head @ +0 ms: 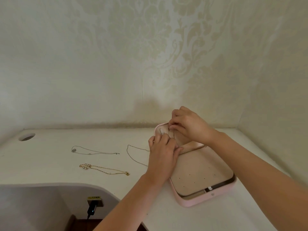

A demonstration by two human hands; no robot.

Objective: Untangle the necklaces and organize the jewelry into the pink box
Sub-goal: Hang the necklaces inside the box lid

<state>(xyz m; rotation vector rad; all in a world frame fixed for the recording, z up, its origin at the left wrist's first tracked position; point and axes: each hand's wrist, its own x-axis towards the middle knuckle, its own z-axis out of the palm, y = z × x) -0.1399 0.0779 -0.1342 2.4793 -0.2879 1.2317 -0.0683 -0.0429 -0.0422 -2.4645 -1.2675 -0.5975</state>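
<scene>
Pinching the thin silver chain necklace (127, 149) in both hands, left hand (162, 147) below right hand (188, 125) at centre frame, keeping it taut while apparently hanging it inside the rounded pink box's (208, 200) lid.

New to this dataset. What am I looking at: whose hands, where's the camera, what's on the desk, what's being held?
No robot here: a person works bare-handed, and the one picture comes from a wide-angle camera on their head, looking forward and down. The left hand and right hand meet over the far, raised half of an open pink box, both pinching a fine chain there. On the white desk to its left lie a silver necklace, a gold chain and a third thin chain running behind the left hand. The box's near half is a beige panel with small holes.
</scene>
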